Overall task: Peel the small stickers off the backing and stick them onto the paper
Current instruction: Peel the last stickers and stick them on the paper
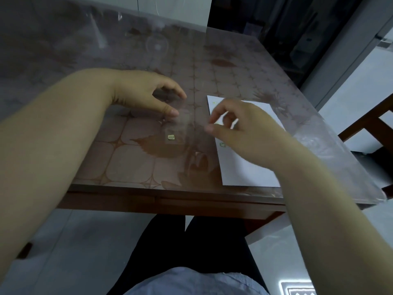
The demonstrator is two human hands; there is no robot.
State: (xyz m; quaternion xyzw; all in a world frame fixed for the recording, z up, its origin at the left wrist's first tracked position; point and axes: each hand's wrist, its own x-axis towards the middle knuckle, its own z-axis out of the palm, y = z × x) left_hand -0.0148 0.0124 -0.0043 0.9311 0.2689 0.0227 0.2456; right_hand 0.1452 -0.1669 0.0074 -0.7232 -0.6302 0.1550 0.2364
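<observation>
A clear backing strip (179, 129) hangs down over the table, and my left hand (146, 94) pinches its top edge between thumb and fingers. One small pale sticker (170, 137) sits near the strip's lower end. A white sheet of paper (246, 165) lies to the right, with a small green sticker (222, 144) on its left side and a tiny one (214, 102) near its top corner. My right hand (240, 124) hovers over the paper's upper part, thumb and forefinger close together. Whether they hold a sticker I cannot tell.
The brown patterned table (131, 162) lies under a clear plastic cover. Its front edge (170, 196) runs just below the paper. A wooden chair (370, 124) stands at the right. My dark-clad legs show under the table.
</observation>
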